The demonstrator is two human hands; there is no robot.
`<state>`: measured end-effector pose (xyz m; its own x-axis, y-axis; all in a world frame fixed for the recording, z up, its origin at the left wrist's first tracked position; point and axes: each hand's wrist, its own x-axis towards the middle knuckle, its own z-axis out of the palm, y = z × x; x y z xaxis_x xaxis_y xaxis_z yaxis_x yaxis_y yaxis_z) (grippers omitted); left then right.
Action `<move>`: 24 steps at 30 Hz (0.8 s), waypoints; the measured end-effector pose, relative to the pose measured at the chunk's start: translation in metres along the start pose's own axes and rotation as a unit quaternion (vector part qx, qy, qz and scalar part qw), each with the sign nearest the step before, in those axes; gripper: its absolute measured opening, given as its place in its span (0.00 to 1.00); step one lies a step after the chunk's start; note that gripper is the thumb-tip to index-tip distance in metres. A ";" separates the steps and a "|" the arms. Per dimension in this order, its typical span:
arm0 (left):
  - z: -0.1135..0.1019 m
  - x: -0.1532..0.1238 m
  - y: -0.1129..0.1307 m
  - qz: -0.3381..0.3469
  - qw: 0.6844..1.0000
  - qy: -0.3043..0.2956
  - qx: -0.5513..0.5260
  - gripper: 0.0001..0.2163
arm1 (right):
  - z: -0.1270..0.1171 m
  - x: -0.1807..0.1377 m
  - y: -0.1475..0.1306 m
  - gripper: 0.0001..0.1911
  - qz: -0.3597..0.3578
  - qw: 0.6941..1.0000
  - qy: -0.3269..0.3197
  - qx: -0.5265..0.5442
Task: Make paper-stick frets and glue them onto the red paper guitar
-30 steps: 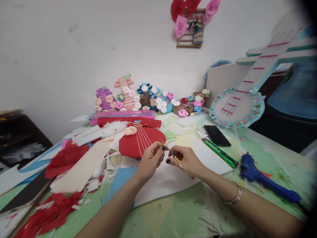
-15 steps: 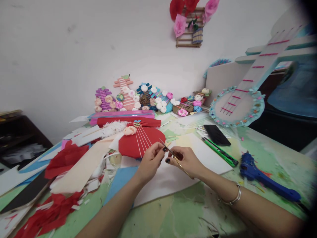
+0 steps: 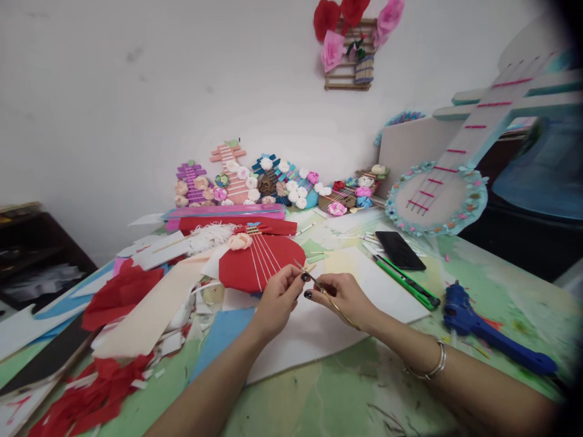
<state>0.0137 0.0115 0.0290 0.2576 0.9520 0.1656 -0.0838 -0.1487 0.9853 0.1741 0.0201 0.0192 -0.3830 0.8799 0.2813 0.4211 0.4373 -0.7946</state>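
My right hand [image 3: 346, 297] is closed around gold-handled scissors [image 3: 328, 298], their blades pointing up and left toward my left fingertips. My left hand [image 3: 282, 296] pinches a small pale piece [image 3: 311, 267], perhaps a paper strip, beside the blades; most of it is hidden by the fingers. Both hands are above a white board [image 3: 314, 334]. Just behind them lies a red pipa-shaped craft [image 3: 241, 267] with white strings and a peach paper flower [image 3: 239, 241] on it.
Right of the board are a green utility knife [image 3: 405, 281], a black phone [image 3: 401, 250] and a blue glue gun [image 3: 496, 334]. Red crepe paper [image 3: 121, 294] and scraps cover the left side. Decorated small instruments [image 3: 237, 182] line the wall; a large pale-blue one [image 3: 437, 194] leans at right.
The hands and scissors stay almost in the same place, with slight finger movement. The whole view has shifted a little.
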 end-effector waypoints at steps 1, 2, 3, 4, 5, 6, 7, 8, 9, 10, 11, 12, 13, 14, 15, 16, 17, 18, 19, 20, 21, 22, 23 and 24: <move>0.000 0.000 -0.001 -0.002 1.000 0.002 -0.004 0.12 | 0.001 0.000 0.001 0.18 0.002 1.000 0.002 -0.001; 0.001 0.000 -0.001 -0.003 1.000 0.004 -0.006 0.12 | 0.001 0.000 0.002 0.18 0.004 1.000 0.004 -0.002; 0.001 0.000 -0.001 -0.005 1.000 0.006 -0.007 0.12 | 0.002 0.000 0.002 0.18 0.006 1.000 0.004 -0.003; 0.002 0.000 -0.001 -0.007 1.000 0.008 -0.008 0.12 | 0.002 0.000 0.002 0.19 0.008 1.000 0.004 -0.004; 0.003 0.000 0.000 -0.008 1.000 0.010 -0.008 0.12 | 0.002 0.000 0.001 0.19 0.009 1.000 0.005 -0.006; 0.003 0.000 0.000 -0.008 1.000 0.011 -0.010 0.12 | 0.002 0.000 0.001 0.19 0.009 1.000 0.007 -0.008; 0.003 -0.001 0.001 -0.009 1.000 0.011 -0.013 0.12 | 0.002 0.001 0.000 0.19 0.008 1.000 0.008 -0.011; 0.004 -0.001 0.001 -0.009 1.000 0.010 -0.016 0.13 | 0.002 0.001 0.000 0.19 0.007 1.000 0.010 -0.014; 0.004 -0.001 0.001 -0.010 1.000 0.008 -0.019 0.13 | 0.002 0.001 -0.001 0.20 0.006 1.000 0.012 -0.016; 0.003 -0.001 0.001 -0.010 1.000 0.005 -0.022 0.13 | 0.002 0.001 -0.001 0.20 0.006 1.000 0.014 -0.018; 0.003 -0.001 0.000 -0.010 1.000 0.002 -0.025 0.13 | 0.003 0.001 -0.001 0.20 0.007 1.000 0.014 -0.018; 0.003 -0.001 0.000 -0.010 1.000 -0.001 -0.025 0.13 | 0.003 0.001 -0.001 0.20 0.008 1.000 0.013 -0.017; 0.003 -0.001 -0.001 -0.011 1.000 -0.003 -0.025 0.13 | 0.003 0.001 0.000 0.20 0.009 1.000 0.012 -0.015; 0.002 -0.001 -0.002 -0.012 1.000 -0.005 -0.024 0.13 | 0.003 0.001 0.000 0.20 0.009 1.000 0.012 -0.014; 0.002 -0.001 -0.002 -0.014 1.000 -0.006 -0.023 0.13 | 0.003 0.001 0.000 0.20 0.009 1.000 0.010 -0.012; 0.002 -0.001 -0.003 -0.016 1.000 -0.006 -0.022 0.13 | 0.003 0.001 0.000 0.20 0.007 1.000 0.010 -0.011; 0.002 -0.001 -0.003 -0.018 1.000 -0.007 -0.022 0.13 | 0.003 0.001 0.000 0.20 0.005 1.000 0.010 -0.011; 0.002 -0.001 -0.003 -0.019 0.999 -0.009 -0.025 0.13 | 0.003 0.001 0.000 0.20 0.002 1.000 0.010 -0.011; 0.002 0.000 -0.003 -0.020 0.999 -0.011 -0.028 0.13 | 0.003 0.001 0.001 0.20 0.000 1.000 0.012 -0.011; 0.002 0.000 -0.003 -0.021 0.999 -0.012 -0.030 0.14 | 0.003 0.001 0.001 0.19 -0.001 1.000 0.014 -0.010; 0.002 0.000 -0.003 -0.021 0.999 -0.013 -0.032 0.14 | 0.004 0.001 0.002 0.19 -0.002 1.000 0.014 -0.008; 0.002 0.000 -0.003 -0.020 0.999 -0.015 -0.033 0.14 | 0.004 0.001 0.002 0.19 -0.002 1.000 0.014 -0.006; 0.002 0.000 -0.003 -0.019 0.999 -0.015 -0.033 0.14 | 0.005 0.001 0.003 0.18 -0.002 1.000 0.015 -0.006; 0.002 -0.001 -0.003 -0.019 0.999 -0.014 -0.032 0.13 | 0.005 0.001 0.003 0.18 -0.002 1.000 0.016 -0.006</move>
<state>0.0158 0.0107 0.0258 0.2890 0.9483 0.1311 -0.1349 -0.0952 0.9863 0.1709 0.0217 0.0141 -0.3585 0.8833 0.3023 0.4288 0.4434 -0.7871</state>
